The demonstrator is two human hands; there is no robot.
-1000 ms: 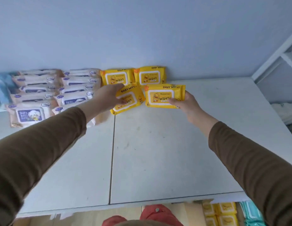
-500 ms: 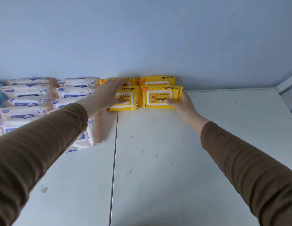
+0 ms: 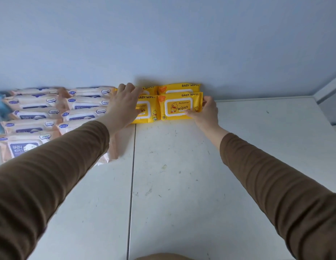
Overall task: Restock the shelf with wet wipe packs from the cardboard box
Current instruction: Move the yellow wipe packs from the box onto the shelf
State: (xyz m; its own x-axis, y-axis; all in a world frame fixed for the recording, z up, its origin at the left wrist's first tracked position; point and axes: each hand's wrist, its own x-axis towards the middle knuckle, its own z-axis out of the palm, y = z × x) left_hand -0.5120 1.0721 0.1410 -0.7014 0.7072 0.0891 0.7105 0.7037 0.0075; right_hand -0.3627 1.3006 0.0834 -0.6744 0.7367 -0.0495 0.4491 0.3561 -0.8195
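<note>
— Where are your hands?

— My right hand (image 3: 205,111) is at the right end of the front right yellow pack (image 3: 179,106). The thumb lies across its lower front and the fingers curl round its right edge, so I have it pinched. The pack sits at about nine o'clock from that hand, touching it.

— And the left?

— My left hand (image 3: 124,104) lies flat, fingers straight, on the front left yellow pack (image 3: 147,109). Its fingertips reach to twelve o'clock and touch the back left yellow pack (image 3: 149,88). It grips nothing, only presses.

— How do the yellow packs stand?

— Two rows of two on the white shelf (image 3: 201,184), tight against the blue wall (image 3: 163,44). The back right yellow pack (image 3: 180,87) stands right behind the one I pinch. The front pair touch each other side by side.

— What lies beyond?

— At nine o'clock from my left hand, the peach packs (image 3: 84,102) run in two columns from the wall toward me, overlapping; my brown left sleeve (image 3: 50,166) covers the nearest ones. Something blue (image 3: 0,107) shows at the far left edge; I cannot tell what it is.
</note>
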